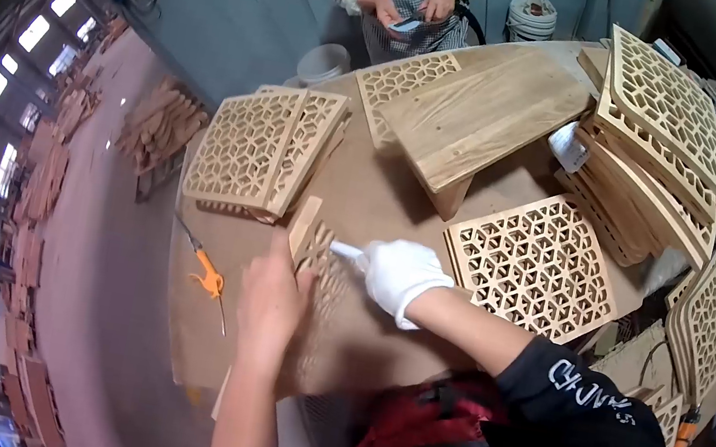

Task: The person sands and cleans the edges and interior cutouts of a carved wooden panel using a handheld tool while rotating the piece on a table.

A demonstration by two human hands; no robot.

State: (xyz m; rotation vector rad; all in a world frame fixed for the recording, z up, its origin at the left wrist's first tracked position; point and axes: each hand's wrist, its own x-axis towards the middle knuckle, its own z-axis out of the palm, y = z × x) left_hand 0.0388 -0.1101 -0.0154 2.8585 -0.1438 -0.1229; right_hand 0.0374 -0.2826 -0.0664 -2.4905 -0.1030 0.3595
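Observation:
My bare left hand [272,299] is closed round the edge of a lattice wood panel [328,299], which is smeared by motion. A plain wooden strip [304,226] sticks up beyond my fingers; I cannot tell whether it belongs to the panel. In a white glove, my right hand [405,279] is closed on a pale, narrow tool [348,251]. Its tip reaches over the panel's upper part. The tool's exact kind is not clear. Beside my left arm, an orange-handled tool [208,274] with a thin metal rod lies on the table.
Stacked lattice panels [247,148] lie at the far left of the brown table [358,337]; another lattice stack [541,264] is at my right. A plank stand [490,113] and tall panel pile [668,124] are further back. A person [404,4] stands opposite, holding a small object.

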